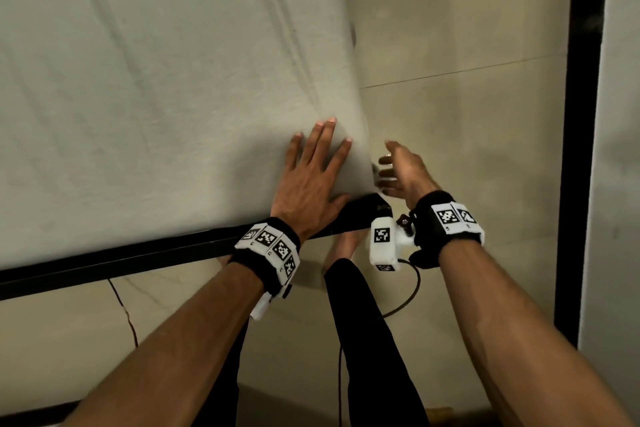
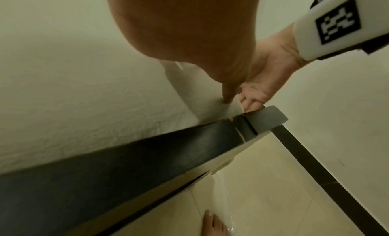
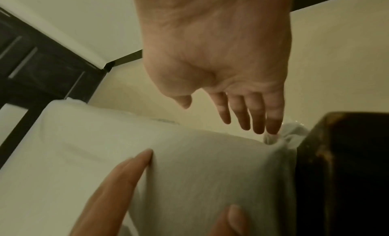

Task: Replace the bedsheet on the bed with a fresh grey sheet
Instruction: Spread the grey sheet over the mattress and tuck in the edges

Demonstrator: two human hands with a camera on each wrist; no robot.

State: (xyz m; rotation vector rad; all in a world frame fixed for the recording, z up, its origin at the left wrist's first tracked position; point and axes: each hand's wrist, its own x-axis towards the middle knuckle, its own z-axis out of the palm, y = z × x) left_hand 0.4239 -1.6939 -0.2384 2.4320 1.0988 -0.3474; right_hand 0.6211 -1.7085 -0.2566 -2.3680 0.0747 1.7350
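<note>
A pale grey sheet (image 1: 156, 97) covers the mattress, stretched over its near right corner. My left hand (image 1: 311, 177) lies flat on the sheet at that corner, fingers straight and spread; its fingers (image 3: 118, 178) show in the right wrist view. My right hand (image 1: 394, 170) hovers just off the corner's side, fingers straight, the fingertips (image 3: 271, 128) at the bunched sheet edge (image 3: 282, 136) beside the dark bed frame corner (image 3: 341, 164). It holds nothing. In the left wrist view my left thumb (image 2: 228, 96) presses the sheet (image 2: 84, 90) near the frame's grey corner cap (image 2: 267, 118).
The black bed frame rail (image 1: 138, 256) runs along the near edge. A beige tiled floor (image 1: 467, 114) lies to the right, bounded by a black skirting strip (image 1: 581, 114) and a wall. My legs and a bare foot (image 1: 346, 246) stand by the corner; a cable (image 1: 408, 298) hangs from my wrist.
</note>
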